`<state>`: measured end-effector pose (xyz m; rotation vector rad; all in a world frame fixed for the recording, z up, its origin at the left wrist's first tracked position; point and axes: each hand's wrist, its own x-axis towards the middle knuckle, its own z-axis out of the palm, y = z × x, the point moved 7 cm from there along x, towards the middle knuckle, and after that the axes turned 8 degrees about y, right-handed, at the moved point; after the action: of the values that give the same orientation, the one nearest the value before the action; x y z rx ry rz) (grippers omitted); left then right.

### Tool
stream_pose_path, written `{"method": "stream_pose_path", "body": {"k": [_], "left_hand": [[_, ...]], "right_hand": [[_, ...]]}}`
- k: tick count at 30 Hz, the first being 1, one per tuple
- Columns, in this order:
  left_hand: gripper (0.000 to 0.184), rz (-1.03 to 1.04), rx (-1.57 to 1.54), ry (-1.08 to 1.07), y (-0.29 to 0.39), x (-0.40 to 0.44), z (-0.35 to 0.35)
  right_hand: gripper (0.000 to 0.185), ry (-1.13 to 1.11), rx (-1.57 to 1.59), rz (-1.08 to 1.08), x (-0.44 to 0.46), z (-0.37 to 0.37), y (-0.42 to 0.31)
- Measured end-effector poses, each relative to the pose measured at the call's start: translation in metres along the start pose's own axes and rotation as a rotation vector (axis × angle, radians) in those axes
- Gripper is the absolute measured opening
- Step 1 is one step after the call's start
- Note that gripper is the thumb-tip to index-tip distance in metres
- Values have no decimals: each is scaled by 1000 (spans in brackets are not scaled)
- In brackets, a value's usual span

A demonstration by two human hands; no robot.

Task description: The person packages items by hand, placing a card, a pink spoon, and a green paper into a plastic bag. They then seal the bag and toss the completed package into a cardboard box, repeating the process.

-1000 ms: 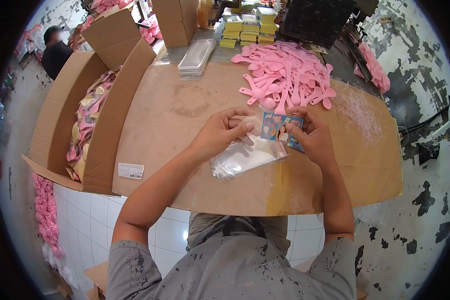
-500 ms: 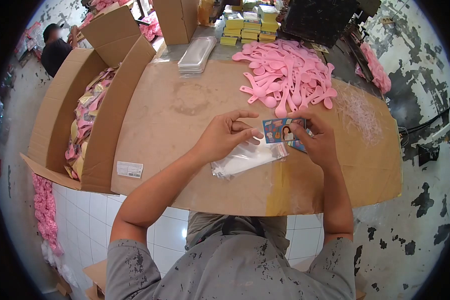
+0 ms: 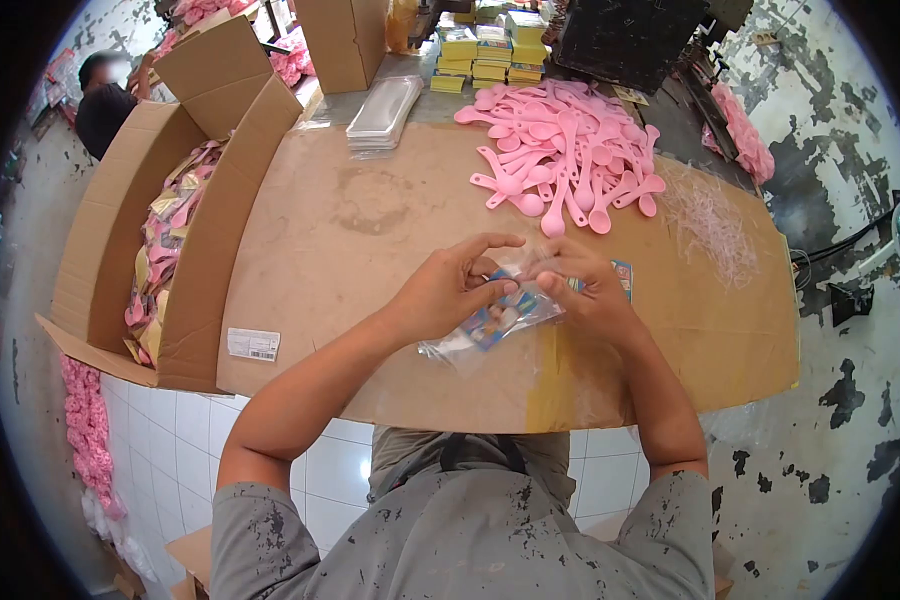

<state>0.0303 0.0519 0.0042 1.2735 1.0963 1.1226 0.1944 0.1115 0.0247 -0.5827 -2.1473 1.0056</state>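
Note:
A clear plastic bag with a blue printed card (image 3: 488, 325) inside it hangs between my hands. My left hand (image 3: 460, 285) has its fingers closed on the bag's left side. Opposite it, my right hand (image 3: 582, 285) pinches the upper right edge of the same bag. Beneath lie more clear bags (image 3: 440, 349), partly hidden by the held one. Another blue card (image 3: 622, 276) shows just behind my right hand on the cardboard. Beyond my hands is a heap of pink spoons (image 3: 570, 150).
An open carton (image 3: 185, 300) of packed pink spoons stands at the left. Behind are a stack of clear sleeves (image 3: 382, 115), card stacks (image 3: 492, 60) and a dark machine (image 3: 625, 45). Plastic strips (image 3: 715, 225) lie right. A person (image 3: 105, 105) sits far left.
The card held by my right hand has moved left and down and now sits inside a clear bag. My left hand has closed on the bag, and both hands have come together.

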Motion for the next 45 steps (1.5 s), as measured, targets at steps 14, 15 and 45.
{"method": "stream_pose_path", "body": {"k": [14,15,45], "left_hand": [[40,-9,-96,-8,-4,3,2],[40,-3,-111,-6,-4,3,2],[34,-42,-140,17,-3,2,1]], "right_hand": [[30,434,-406,356,7,-97,77],[33,449,-332,385,8,-96,71],[32,642,389,53,3,-42,-9]]}}
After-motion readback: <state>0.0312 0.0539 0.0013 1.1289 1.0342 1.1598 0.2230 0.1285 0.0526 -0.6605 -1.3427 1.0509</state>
